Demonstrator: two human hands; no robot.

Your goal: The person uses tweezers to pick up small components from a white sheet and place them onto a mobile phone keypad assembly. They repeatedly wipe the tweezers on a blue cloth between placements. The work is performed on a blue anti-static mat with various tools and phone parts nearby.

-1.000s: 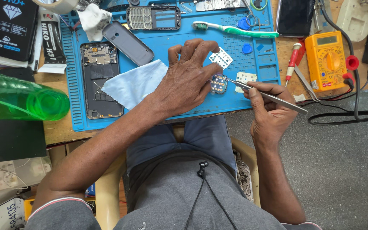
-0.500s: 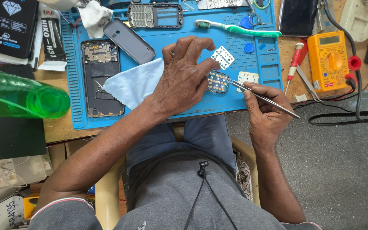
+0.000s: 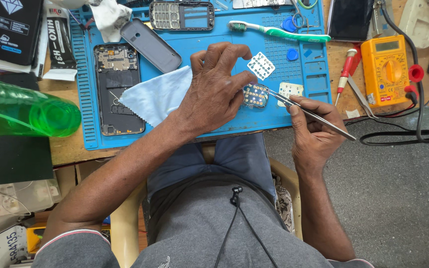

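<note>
1. The left hand (image 3: 214, 94), at the centre of the frame, pins a small keypad board (image 3: 255, 95) to the blue mat (image 3: 234, 126) with its fingertips.
2. The right hand (image 3: 314, 131), right of centre, pinches metal tweezers (image 3: 309, 113), whose tips touch the board's right edge.
3. A pale blue cloth (image 3: 157, 97) lies partly under the left hand.
4. A yellow multimeter (image 3: 386, 69) sits on the tabletop (image 3: 65, 149) at upper right.

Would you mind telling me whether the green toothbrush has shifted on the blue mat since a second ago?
No. The green toothbrush lies at the same spot along the blue mat's top edge.
</note>
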